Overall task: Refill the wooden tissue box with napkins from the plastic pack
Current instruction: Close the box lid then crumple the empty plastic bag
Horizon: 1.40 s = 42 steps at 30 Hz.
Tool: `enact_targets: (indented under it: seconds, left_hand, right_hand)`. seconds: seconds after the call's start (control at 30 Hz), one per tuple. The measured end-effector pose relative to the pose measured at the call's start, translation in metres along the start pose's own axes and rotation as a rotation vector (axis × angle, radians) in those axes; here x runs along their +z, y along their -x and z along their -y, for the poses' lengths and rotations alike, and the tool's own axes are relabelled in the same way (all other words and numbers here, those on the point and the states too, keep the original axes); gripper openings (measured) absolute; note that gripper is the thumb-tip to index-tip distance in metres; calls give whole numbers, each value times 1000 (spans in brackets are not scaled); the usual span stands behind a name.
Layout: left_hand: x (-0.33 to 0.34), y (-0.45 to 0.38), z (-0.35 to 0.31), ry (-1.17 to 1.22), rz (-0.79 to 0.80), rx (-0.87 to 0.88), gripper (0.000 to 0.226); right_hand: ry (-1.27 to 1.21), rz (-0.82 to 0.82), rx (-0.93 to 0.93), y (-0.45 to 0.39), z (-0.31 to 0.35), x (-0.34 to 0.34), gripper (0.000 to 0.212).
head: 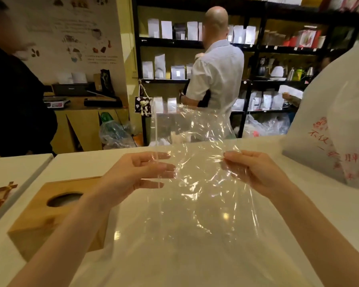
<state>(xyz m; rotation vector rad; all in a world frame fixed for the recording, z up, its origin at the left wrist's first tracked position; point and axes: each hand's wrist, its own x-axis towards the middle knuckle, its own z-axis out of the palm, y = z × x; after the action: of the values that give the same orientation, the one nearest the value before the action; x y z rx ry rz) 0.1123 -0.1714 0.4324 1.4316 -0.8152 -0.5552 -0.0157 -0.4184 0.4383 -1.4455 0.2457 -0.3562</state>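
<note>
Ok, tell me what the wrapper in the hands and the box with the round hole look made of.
Wrapper: thin clear plastic film, glossy; it is see-through, creased, and glints with light.
Tissue box: apparently wood, matte light brown, with faint grain and a cut round opening on top.

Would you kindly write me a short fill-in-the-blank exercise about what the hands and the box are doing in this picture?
1. Both hands hold up a sheet of clear ____ wrap above the counter.
2. The wooden tissue box sits below the ____ hand.
3. The opening in the top of the box is ____ in shape.
4. The right hand pinches the wrap's ____ edge.

Missing words: plastic; left; oval; right
</note>
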Motion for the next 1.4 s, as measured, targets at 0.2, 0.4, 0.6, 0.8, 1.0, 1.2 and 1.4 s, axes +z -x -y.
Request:
enact_targets:
  seconds: [0.2, 0.4, 0.6, 0.8, 1.0, 1.2, 1.4]
  left_hand:
    - [5, 1, 8, -2, -160, -15, 33]
    - [6, 3, 6, 58, -215, -60, 48]
    - [7, 2, 7, 35, -208, -66, 38]
    - [2, 2, 6, -161, -201, -107, 39]
    - [17, 5, 11, -754, -369, -50, 32]
    - [36, 32, 1, -942, -593, 117, 6]
    - [37, 75, -13, -602, -417, -181, 14]
  right_hand:
    - [28, -39, 90, 5, -23, -3, 23]
    - [-38, 11, 27, 8, -27, -12, 46]
    - [51, 1, -163, 6, -32, -16, 42]
    - [244, 126, -184, 13, -29, -27, 37]
    - [672, -44, -212, 16, -25, -26, 28]
    - [886, -2, -376, 18, -2, -22, 14]
    - [428, 222, -343, 29, 10, -14, 12]
